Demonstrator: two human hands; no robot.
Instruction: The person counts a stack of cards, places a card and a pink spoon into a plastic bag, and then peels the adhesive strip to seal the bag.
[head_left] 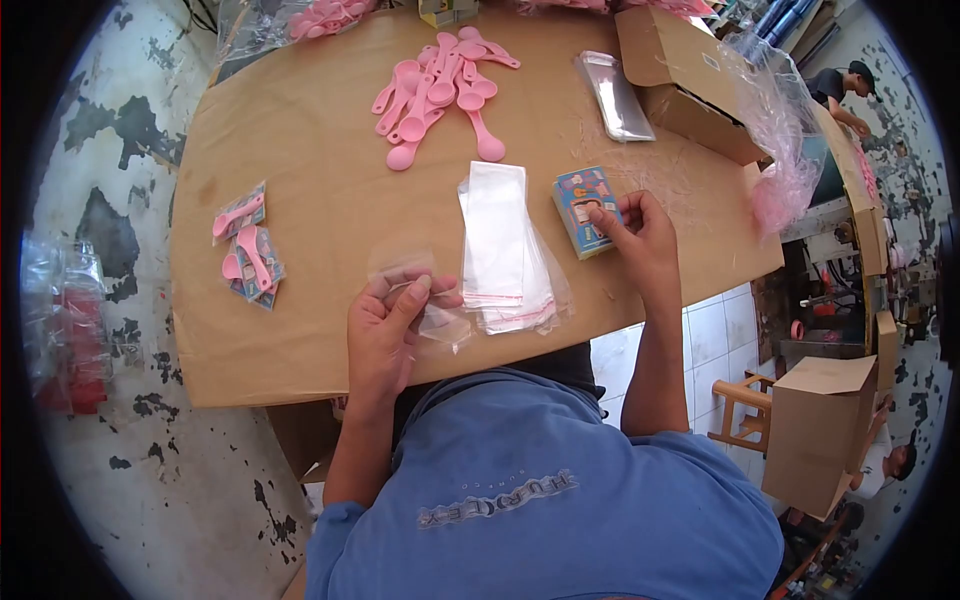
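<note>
By the table's near edge [300,382], the left hand [385,312] pinches thin, clear plastic [446,326]. The half-curled right hand [647,232] thumbs boxy blue cards [580,196], grip unclear. Shirt [600,510] letters start "HUR".

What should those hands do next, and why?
I'd slide the top card off the card stack with the right hand: its thumb already rests there. The left hand holds a clear bag, and the packets at the left show cards with pink spoons, so a card probably comes next.
</note>
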